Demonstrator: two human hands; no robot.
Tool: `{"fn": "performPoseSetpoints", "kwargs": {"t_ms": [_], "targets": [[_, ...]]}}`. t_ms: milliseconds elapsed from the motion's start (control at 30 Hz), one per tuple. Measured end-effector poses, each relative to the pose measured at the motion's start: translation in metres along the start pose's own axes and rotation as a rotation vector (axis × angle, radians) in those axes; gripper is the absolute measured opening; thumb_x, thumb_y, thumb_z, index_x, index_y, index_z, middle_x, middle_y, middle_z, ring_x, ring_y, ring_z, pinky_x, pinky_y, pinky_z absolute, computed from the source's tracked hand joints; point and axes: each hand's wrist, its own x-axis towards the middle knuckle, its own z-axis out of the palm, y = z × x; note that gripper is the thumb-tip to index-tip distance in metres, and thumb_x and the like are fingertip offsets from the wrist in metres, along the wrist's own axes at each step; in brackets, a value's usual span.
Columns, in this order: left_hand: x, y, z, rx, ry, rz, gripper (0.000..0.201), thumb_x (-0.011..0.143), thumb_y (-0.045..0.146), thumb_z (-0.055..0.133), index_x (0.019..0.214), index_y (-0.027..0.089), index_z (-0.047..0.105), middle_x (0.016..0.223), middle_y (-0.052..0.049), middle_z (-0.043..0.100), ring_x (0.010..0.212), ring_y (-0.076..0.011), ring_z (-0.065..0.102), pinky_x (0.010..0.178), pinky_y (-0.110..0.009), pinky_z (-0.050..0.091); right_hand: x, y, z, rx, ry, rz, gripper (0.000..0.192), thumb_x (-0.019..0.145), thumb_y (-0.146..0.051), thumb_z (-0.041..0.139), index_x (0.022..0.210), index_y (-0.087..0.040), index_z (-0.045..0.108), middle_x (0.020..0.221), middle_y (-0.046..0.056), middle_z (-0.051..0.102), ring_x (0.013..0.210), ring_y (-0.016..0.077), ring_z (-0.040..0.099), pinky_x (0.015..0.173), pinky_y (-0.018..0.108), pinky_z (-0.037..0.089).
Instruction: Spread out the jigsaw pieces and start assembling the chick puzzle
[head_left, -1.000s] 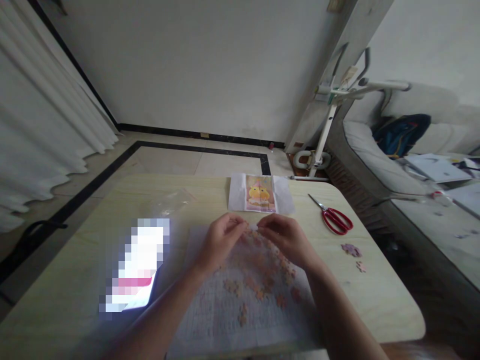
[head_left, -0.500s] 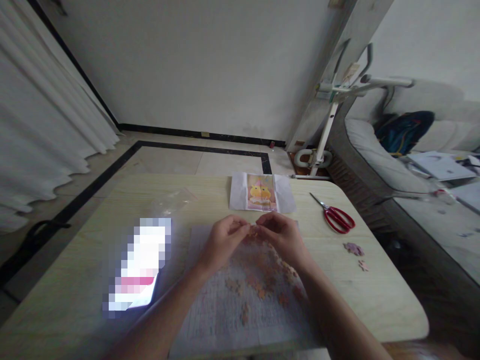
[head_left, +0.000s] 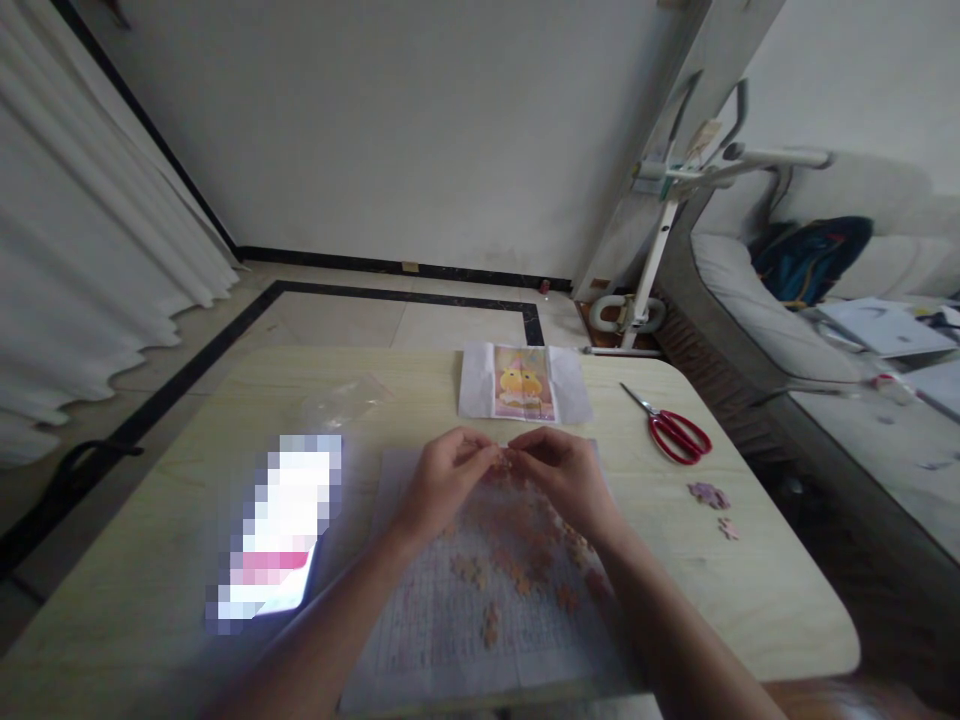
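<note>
Both hands, left hand [head_left: 442,480] & right hand [head_left: 562,475], pinch puzzle pcs [head_left: 508,462] together over sheet [head_left: 420,640]; most pcs [head_left: 525,560] loose, assembly barely begun.

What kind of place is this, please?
Probably a living room at home: a sofa beside the wooden table, long curtains, and an exercise machine by the wall.

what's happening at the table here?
A person is working on a jigsaw puzzle. The left hand and right hand meet fingertip to fingertip over loose puzzle pieces scattered on a gridded sheet. What they pinch is too small to tell. A reference picture lies just beyond; red scissors and a few stray pieces lie to the right.
</note>
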Motion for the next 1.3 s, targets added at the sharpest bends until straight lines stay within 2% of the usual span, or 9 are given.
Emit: {"fn": "performPoseSetpoints", "kwargs": {"t_ms": [467, 633, 900, 1033, 1300], "targets": [[-0.0001, 0.0007, -0.0004, -0.029, -0.027, -0.044, 0.02, 0.078, 0.031, 0.067, 0.082, 0.013, 0.063, 0.076, -0.006, 0.072, 0.07, -0.0169, 0.069, 0.064, -0.025, 0.053, -0.0028, -0.003, 0.0034, 0.057, 0.04, -0.021, 0.015, 0.076, -0.031, 0.073, 0.075, -0.017, 0.068, 0.066, 0.002, 0.07, 0.058, 0.0126, 0.063, 0.053, 0.022, 0.048], [-0.0008, 0.0, -0.0014, -0.053, -0.021, -0.034, 0.02, 0.077, 0.031, 0.068, 0.085, 0.013, 0.063, 0.076, -0.006, 0.073, 0.07, -0.0173, 0.07, 0.065, -0.025, 0.055, -0.0025, -0.0005, 0.0037, 0.069, 0.078, -0.001, 0.017, 0.075, -0.032, 0.072, 0.08, -0.016, 0.072, 0.066, 0.003, 0.071, 0.057, 0.0139, 0.064, 0.052, 0.024, 0.049], [-0.0006, 0.002, -0.0022, -0.078, -0.036, -0.036, 0.023, 0.077, 0.03, 0.071, 0.088, 0.012, 0.062, 0.077, -0.007, 0.075, 0.07, -0.018, 0.072, 0.065, -0.025, 0.056, -0.0035, 0.0014, 0.0058, 0.056, 0.102, -0.048, 0.017, 0.076, -0.03, 0.07, 0.085, -0.016, 0.072, 0.068, 0.004, 0.072, 0.061, 0.016, 0.068, 0.055, 0.024, 0.052], [-0.0009, 0.0014, -0.002, -0.089, -0.036, -0.029, 0.022, 0.077, 0.03, 0.071, 0.087, 0.012, 0.063, 0.077, -0.007, 0.075, 0.071, -0.0181, 0.072, 0.065, -0.025, 0.057, -0.0042, -0.0028, 0.0071, 0.095, 0.115, -0.012, 0.014, 0.074, -0.028, 0.07, 0.081, -0.015, 0.072, 0.062, 0.002, 0.07, 0.055, 0.0148, 0.066, 0.053, 0.024, 0.052], [0.0026, -0.0021, -0.0024, -0.093, -0.021, -0.008, 0.021, 0.077, 0.028, 0.071, 0.089, 0.012, 0.066, 0.081, -0.007, 0.075, 0.073, -0.0172, 0.072, 0.066, -0.024, 0.057, -0.002, -0.0022, 0.0071, 0.153, 0.134, 0.061, 0.02, 0.072, -0.033, 0.073, 0.082, -0.016, 0.074, 0.067, 0.005, 0.073, 0.06, 0.0172, 0.068, 0.055, 0.026, 0.053]]}}
